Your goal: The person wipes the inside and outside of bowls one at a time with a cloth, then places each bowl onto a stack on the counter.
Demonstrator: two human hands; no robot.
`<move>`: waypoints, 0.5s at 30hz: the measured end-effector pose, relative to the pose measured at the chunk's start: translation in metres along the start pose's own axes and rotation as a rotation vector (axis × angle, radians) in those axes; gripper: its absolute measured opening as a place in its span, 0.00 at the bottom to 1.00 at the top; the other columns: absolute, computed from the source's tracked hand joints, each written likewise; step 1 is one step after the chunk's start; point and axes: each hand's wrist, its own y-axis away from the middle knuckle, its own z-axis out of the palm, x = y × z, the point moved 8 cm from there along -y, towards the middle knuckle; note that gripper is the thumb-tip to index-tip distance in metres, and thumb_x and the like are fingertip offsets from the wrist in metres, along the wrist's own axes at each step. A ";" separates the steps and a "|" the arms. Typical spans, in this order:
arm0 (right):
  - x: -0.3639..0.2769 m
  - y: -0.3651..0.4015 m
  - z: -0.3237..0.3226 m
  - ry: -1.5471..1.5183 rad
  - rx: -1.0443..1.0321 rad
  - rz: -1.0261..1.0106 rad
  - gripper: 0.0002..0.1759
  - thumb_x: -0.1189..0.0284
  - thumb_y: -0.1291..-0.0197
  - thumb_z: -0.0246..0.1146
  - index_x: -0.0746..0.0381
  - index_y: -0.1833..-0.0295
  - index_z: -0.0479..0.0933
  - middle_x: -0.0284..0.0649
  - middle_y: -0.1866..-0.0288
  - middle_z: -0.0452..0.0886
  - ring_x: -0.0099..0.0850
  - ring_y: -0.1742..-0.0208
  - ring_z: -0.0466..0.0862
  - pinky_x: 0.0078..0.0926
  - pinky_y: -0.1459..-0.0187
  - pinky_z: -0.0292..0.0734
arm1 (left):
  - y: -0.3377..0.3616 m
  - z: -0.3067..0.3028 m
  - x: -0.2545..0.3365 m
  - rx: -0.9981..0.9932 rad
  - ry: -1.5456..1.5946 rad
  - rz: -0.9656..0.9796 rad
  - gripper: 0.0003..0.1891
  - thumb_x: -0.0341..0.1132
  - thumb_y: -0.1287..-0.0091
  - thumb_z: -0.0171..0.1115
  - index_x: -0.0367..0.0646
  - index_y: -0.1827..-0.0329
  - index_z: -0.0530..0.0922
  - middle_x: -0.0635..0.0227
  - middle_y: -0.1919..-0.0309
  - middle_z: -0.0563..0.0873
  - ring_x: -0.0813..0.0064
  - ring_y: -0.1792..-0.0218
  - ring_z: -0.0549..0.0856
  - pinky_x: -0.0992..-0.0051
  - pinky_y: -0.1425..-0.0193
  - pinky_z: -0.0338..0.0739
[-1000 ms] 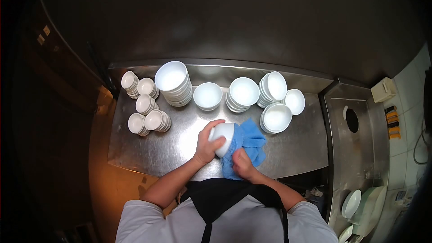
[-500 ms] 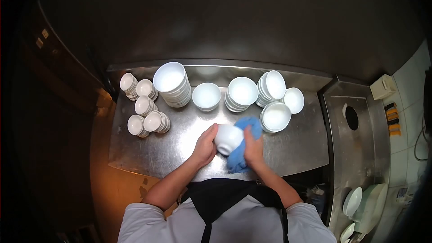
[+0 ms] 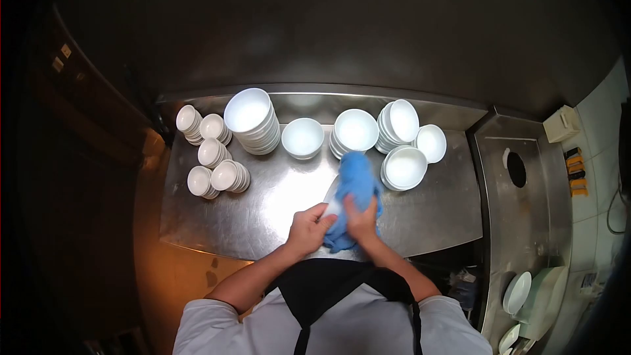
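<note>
A white bowl [image 3: 333, 205] is held over the front middle of the steel table, mostly covered by a blue cloth [image 3: 357, 181]. My left hand [image 3: 308, 229] grips the bowl's lower left side, thumb toward the cloth. On the right, my right hand [image 3: 361, 219] is closed on the blue cloth and presses it against the bowl. Just beyond the cloth is a stack of white bowls [image 3: 355, 131], and a shorter stack [image 3: 303, 138] stands to its left.
A tall bowl stack [image 3: 250, 113] and several stacks of small cups [image 3: 224, 175] stand on the left of the steel table [image 3: 434, 223]. More bowls [image 3: 403, 168] are at the right. Beyond is a steel counter [image 3: 519, 223] with a round hole.
The bowl has turned and the cloth now covers most of it, reaching farther up toward the stacks. My left hand has moved slightly down and toward the right.
</note>
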 end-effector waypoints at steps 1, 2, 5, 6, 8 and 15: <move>0.009 -0.008 -0.004 -0.258 0.016 0.146 0.25 0.57 0.33 0.61 0.67 0.42 0.75 0.43 0.48 0.82 0.34 0.48 0.82 0.32 0.42 0.76 | 0.005 0.004 0.025 -0.002 -0.155 0.058 0.07 0.27 0.32 0.63 0.34 0.55 0.83 0.68 0.67 0.86 0.82 0.64 0.81 0.78 0.59 0.76; 0.015 -0.018 -0.006 -0.515 0.033 0.286 0.26 0.54 0.31 0.58 0.66 0.42 0.75 0.41 0.48 0.82 0.33 0.48 0.82 0.31 0.43 0.76 | 0.005 0.008 0.038 0.008 -0.206 0.269 0.06 0.27 0.34 0.65 0.35 0.57 0.84 0.65 0.67 0.87 0.76 0.64 0.83 0.75 0.58 0.76; 0.025 -0.025 -0.002 -0.789 0.051 0.450 0.30 0.46 0.28 0.52 0.62 0.41 0.75 0.39 0.49 0.83 0.31 0.50 0.83 0.29 0.45 0.78 | 0.002 0.018 0.065 0.021 -0.372 0.631 0.08 0.26 0.40 0.69 0.36 0.59 0.85 0.59 0.64 0.88 0.63 0.64 0.86 0.68 0.55 0.78; 0.028 -0.024 -0.002 -0.801 0.033 0.487 0.30 0.46 0.28 0.52 0.63 0.41 0.75 0.40 0.49 0.83 0.31 0.50 0.83 0.29 0.45 0.78 | 0.000 0.019 0.073 0.030 -0.434 0.704 0.08 0.25 0.42 0.69 0.36 0.59 0.85 0.58 0.63 0.88 0.59 0.64 0.86 0.66 0.54 0.78; 0.032 -0.019 -0.001 -0.753 0.011 0.556 0.30 0.48 0.28 0.53 0.64 0.41 0.75 0.42 0.48 0.83 0.33 0.49 0.84 0.33 0.45 0.79 | -0.005 0.017 0.087 0.094 -0.573 0.845 0.09 0.24 0.44 0.69 0.36 0.60 0.85 0.58 0.62 0.89 0.59 0.64 0.86 0.65 0.53 0.77; 0.028 0.005 -0.017 -0.844 -0.077 0.533 0.30 0.49 0.28 0.53 0.66 0.40 0.74 0.46 0.47 0.83 0.37 0.49 0.84 0.37 0.45 0.79 | -0.080 -0.039 0.083 0.348 -0.956 0.868 0.04 0.27 0.41 0.64 0.41 0.64 0.83 0.65 0.69 0.87 0.66 0.68 0.84 0.66 0.59 0.71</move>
